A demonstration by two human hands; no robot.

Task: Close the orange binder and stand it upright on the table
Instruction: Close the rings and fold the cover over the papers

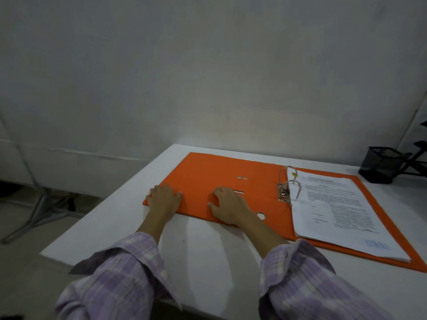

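Observation:
An orange binder lies open and flat on the white table. Its left cover spreads toward the table's left corner. A stack of printed pages sits on its right half, threaded on the metal ring mechanism. My left hand rests at the near left corner of the left cover, fingers over its edge. My right hand lies palm down on the same cover near its front edge, fingers spread. Neither hand has the cover lifted.
A black mesh pen cup stands at the table's far right, beside a black rack. A white wall runs close behind the table. Metal legs of a stand are on the floor to the left.

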